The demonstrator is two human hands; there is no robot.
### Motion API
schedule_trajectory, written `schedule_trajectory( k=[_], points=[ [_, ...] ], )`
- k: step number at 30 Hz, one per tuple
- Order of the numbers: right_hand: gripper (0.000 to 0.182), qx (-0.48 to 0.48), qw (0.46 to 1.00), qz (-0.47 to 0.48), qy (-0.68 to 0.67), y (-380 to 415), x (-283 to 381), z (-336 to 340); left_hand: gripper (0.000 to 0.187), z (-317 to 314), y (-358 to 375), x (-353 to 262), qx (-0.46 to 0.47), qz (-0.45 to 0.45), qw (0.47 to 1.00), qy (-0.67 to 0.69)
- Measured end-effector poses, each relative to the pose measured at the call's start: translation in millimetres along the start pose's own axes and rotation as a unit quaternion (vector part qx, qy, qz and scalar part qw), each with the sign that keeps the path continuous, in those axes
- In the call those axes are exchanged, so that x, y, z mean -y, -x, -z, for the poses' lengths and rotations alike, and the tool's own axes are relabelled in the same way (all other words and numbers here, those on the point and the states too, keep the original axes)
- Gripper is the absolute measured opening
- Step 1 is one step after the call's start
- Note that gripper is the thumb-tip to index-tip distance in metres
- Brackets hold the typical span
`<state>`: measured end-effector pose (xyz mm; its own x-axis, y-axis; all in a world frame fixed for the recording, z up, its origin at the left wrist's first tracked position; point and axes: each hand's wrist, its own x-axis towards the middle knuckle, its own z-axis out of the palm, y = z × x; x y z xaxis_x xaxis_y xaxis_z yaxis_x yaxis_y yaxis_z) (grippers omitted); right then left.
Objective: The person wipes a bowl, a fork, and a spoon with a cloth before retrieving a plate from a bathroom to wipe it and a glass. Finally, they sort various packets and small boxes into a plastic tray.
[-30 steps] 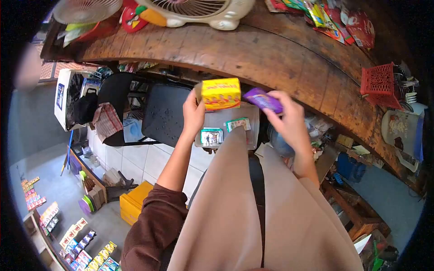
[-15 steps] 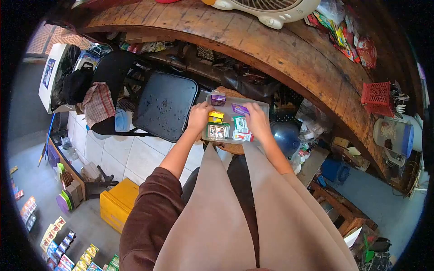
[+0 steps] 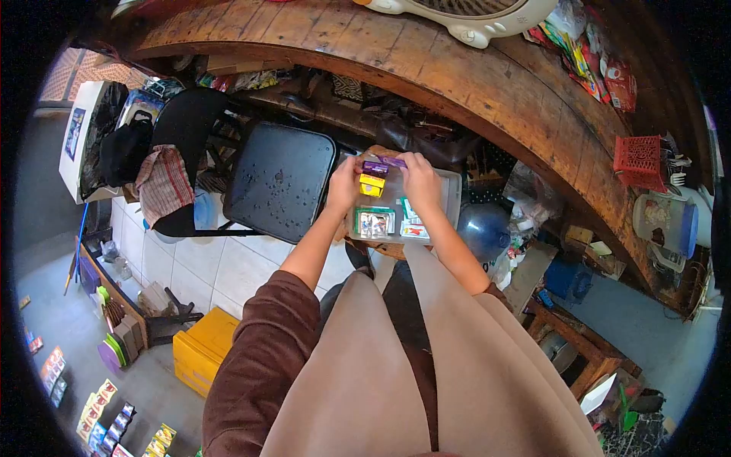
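A clear plastic tray (image 3: pixel 452 204) lies in front of me, with small boxes and packets inside. My right hand (image 3: pixel 422 184) pinches a purple packet (image 3: pixel 394 161) at the tray's far side, close behind a purple box (image 3: pixel 375 170). My left hand (image 3: pixel 344 186) is curled at the tray's left rim, fingertips beside the purple box; what they grip is hidden. Just nearer sits a yellow box (image 3: pixel 371 185). Toward the near side are an open green-edged box (image 3: pixel 375 222) of sachets and white-and-red packets (image 3: pixel 413 227), partly covered by my right wrist.
A black plastic stool or chair seat (image 3: pixel 280 179) stands left of the tray. Beyond runs a curved wooden counter (image 3: pixel 365 57) bearing a fan (image 3: pixel 472 19) and a red basket (image 3: pixel 638 164). A blue ball-like object (image 3: pixel 483 231) is at the right, a yellow crate (image 3: pixel 202 350) at lower left.
My right hand has moved left with the purple packet, bringing it against the purple box. My left hand has shifted slightly farther forward along the rim.
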<state>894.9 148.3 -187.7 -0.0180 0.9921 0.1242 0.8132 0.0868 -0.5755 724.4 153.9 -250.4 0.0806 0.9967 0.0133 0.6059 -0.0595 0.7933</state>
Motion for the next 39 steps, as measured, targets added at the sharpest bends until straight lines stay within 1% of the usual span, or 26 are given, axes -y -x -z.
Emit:
schedule_trajectory(
  k=[1, 2, 4, 6, 8, 10, 13, 17, 19, 20, 22, 23, 25, 28, 30, 31, 33, 34, 36, 37, 39],
  points=[
    [0.016, 0.0, 1.0, 0.0, 0.001, -1, -2, -2, 0.024, -1, -1, 1, 0.01, 0.037, 0.999, 0.036],
    [0.017, 0.013, 1.0, -0.005, -0.021, -2, -4, -5, 0.024, -1, -1, 1, 0.011, 0.037, 0.999, 0.036],
    [0.018, 0.026, 0.999, -0.012, -0.043, -4, -6, -7, 0.028, -2, -1, 2, 0.016, -0.036, 0.999, -0.013],
    [0.019, 0.053, 0.998, 0.004, -0.044, -6, -6, -8, 0.029, -1, 0, 4, 0.02, -0.041, 0.999, -0.026],
    [0.019, 0.059, 0.997, -0.002, -0.047, -7, -5, -7, 0.031, 0, 2, 6, 0.024, -0.045, 0.998, -0.04],
    [0.019, 0.065, 0.997, -0.009, -0.048, -7, -5, -8, 0.033, 4, 6, 4, -0.001, -0.069, 0.997, -0.042],
    [0.02, 0.074, 0.995, -0.018, -0.061, -8, -8, -8, 0.035, 5, 6, 1, 0.012, -0.061, 0.997, -0.043],
    [0.022, 0.085, 0.99, -0.021, -0.107, -9, -11, -8, 0.034, 5, 8, 1, 0.006, -0.08, 0.996, -0.047],
    [0.022, 0.084, 0.988, -0.027, -0.127, -9, -11, -8, 0.034, 7, 8, -3, 0.019, -0.036, 0.999, -0.033],
    [0.021, 0.089, 0.988, -0.012, -0.123, -10, -12, -7, 0.034, 7, 8, -5, 0.019, -0.036, 0.999, -0.033],
    [0.021, 0.094, 0.988, 0.003, -0.119, -10, -12, -5, 0.031, 7, 8, -5, 0.033, 0.002, 0.999, -0.03],
    [0.02, 0.092, 0.991, -0.001, -0.096, -10, -11, -5, 0.031, 7, 7, -5, 0.033, 0.002, 0.999, -0.03],
    [0.02, 0.091, 0.993, -0.005, -0.074, -12, -9, -3, 0.027, 7, 7, -2, 0.038, -0.059, 0.996, -0.048],
    [0.019, 0.112, 0.993, -0.017, -0.04, -10, -9, -5, 0.022, 6, 8, -3, 0.033, -0.065, 0.995, -0.067],
    [0.018, 0.115, 0.991, 0.057, 0.031, -9, -10, -8, 0.02, 7, 9, -4, 0.032, -0.073, 0.995, -0.066],
    [0.018, 0.113, 0.991, 0.057, 0.031, -9, -10, -10, 0.019, 8, 9, -5, 0.029, -0.081, 0.994, -0.065],
    [0.017, 0.095, 0.983, 0.125, 0.096, -9, -8, -13, 0.018, 9, 9, -6, 0.031, -0.075, 0.995, -0.063],
    [0.017, 0.095, 0.983, 0.125, 0.095, -8, -5, -16, 0.018, 9, 10, -7, 0.034, -0.067, 0.995, -0.06],
    [0.014, 0.077, 0.958, 0.207, 0.181, -7, 1, -22, 0.018, 8, 10, -5, 0.03, -0.067, 0.996, -0.058],
    [0.014, 0.076, 0.958, 0.206, 0.182, -6, 6, -27, 0.017, 6, 10, -3, 0.025, -0.067, 0.996, -0.056],
    [0.012, 0.122, 0.959, 0.169, 0.192, -2, 14, -42, 0.017, 3, 9, -1, 0.014, -0.069, 0.996, -0.05]
  ],
)
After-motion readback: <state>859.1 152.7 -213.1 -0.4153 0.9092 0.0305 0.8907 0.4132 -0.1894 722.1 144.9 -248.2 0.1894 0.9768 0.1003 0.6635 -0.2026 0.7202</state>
